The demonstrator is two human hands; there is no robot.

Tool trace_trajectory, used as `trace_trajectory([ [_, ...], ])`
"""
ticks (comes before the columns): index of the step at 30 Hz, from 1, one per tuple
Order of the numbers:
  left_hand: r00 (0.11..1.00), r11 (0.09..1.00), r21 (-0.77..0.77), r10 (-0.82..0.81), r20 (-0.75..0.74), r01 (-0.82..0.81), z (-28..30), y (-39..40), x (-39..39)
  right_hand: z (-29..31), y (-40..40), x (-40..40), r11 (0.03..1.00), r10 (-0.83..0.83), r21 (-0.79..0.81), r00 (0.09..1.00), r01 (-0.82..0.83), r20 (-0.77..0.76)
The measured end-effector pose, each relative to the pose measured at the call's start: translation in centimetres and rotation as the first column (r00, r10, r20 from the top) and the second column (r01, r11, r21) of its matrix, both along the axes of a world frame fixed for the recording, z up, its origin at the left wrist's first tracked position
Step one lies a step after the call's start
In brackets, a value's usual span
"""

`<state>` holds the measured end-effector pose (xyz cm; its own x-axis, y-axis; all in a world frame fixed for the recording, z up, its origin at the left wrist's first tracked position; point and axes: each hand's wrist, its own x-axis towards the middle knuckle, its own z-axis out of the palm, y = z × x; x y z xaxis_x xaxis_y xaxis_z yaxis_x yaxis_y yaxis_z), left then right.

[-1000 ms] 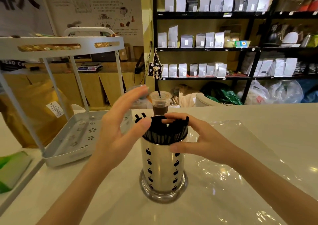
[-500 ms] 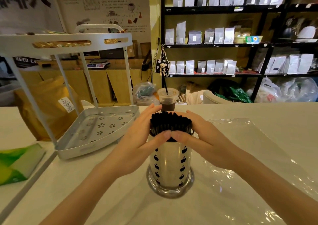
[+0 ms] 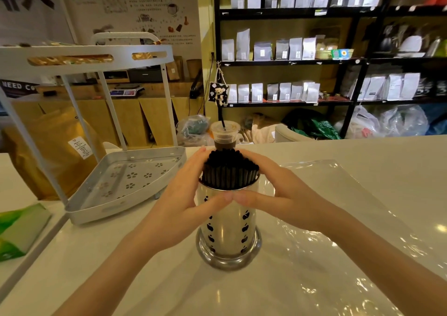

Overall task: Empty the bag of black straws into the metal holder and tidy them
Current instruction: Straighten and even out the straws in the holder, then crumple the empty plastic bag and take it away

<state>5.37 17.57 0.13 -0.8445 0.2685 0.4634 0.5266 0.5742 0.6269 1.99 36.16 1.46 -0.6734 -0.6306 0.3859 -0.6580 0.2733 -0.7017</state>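
Observation:
A shiny metal holder [image 3: 228, 233] with black apple-shaped cut-outs stands upright on the white counter in front of me. A tight bundle of black straws [image 3: 229, 170] sticks out of its top. My left hand [image 3: 183, 202] cups the bundle from the left and my right hand [image 3: 278, 194] cups it from the right. The two thumbs meet at the holder's front rim, and the fingers wrap behind the straws. The empty clear plastic bag [image 3: 338, 219] lies flat on the counter to the right, under my right forearm.
A white two-tier metal rack [image 3: 125, 185] stands at the left, close to the holder. A plastic cup of dark drink [image 3: 224, 136] with a straw stands just behind the holder. A green packet [image 3: 19, 231] lies at the far left. Shelves of pouches fill the background.
A second ago my hands were apart above loose, uneven straws. They closed around the bundle, and the straws now stand gathered and level. The camera view rose slightly.

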Motion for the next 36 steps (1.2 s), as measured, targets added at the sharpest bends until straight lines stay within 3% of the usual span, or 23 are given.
trace_trajectory([
  [3,0.977,0.988,0.003,0.155,-0.148,-0.156,0.3,1.1,0.7,-0.2,0.8,0.3,0.996,-0.089,-0.01,0.992,0.09,0.084],
  [5,0.878,0.973,0.014,0.213,-0.428,-0.229,0.7,2.2,1.4,-0.2,1.8,0.7,0.991,-0.133,-0.003,0.989,0.134,0.065],
  [7,0.749,0.986,0.043,0.152,-0.645,-0.162,0.7,4.1,2.3,0.0,3.2,1.0,0.982,-0.19,0.008,0.982,0.19,0.008],
  [8,0.732,0.997,0.028,0.074,-0.678,-0.075,0.2,5.4,2.7,0.0,4.1,0.8,0.974,-0.228,0.004,0.974,0.228,-0.009],
  [10,0.798,0.996,-0.061,-0.085,-0.597,0.061,-2.0,8.4,2.7,-0.8,6.5,-0.1,0.949,-0.312,-0.032,0.95,0.313,0.022],
  [12,0.911,0.981,-0.19,-0.11,-0.398,0.035,-4.8,11.6,1.8,-2.8,9.5,-1.9,0.886,-0.459,-0.031,0.884,0.463,0.09],
  [15,0.992,0.867,-0.487,0.125,0.009,-0.105,-8.4,15.0,-1.3,-7.1,14.4,-3.7,0.69,-0.723,0.125,0.679,0.712,0.124],
  [17,0.928,0.751,-0.658,0.275,0.25,-0.046,-9.2,15.8,-2.7,-9.6,17.1,-4.0,0.535,-0.837,0.288,0.546,0.794,0.049],
  [20,0.909,0.716,-0.695,0.329,0.254,-0.065,-10.2,15.6,-3.9,-11.8,19.9,-4.1,0.292,-0.909,0.474,0.396,0.831,-0.133],
  [23,0.894,0.697,-0.712,0.37,0.254,-0.086,-11.2,15.2,-5.3,-12.8,21.1,-4.5,0.193,-0.919,0.524,0.34,0.83,-0.2],
  [26,0.916,0.714,-0.687,0.353,0.188,-0.134,-11.8,15.6,-6.4,-13.0,21.3,-5.2,0.198,-0.921,0.53,0.342,0.824,-0.188],
  [29,0.957,0.807,-0.578,0.251,0.145,-0.124,-11.9,15.7,-6.7,-12.8,21.2,-5.5,0.232,-0.935,0.505,0.334,0.831,-0.119],
  [32,0.958,0.952,-0.297,0.152,0.243,-0.076,-11.5,15.8,-6.8,-12.5,21.1,-5.5,0.267,-0.95,0.445,0.31,0.855,-0.024],
  [36,0.941,0.985,0.066,0.134,0.31,-0.161,-10.8,15.9,-6.7,-12.4,21.1,-5.1,0.294,-0.955,0.312,0.288,0.904,0.066],
])
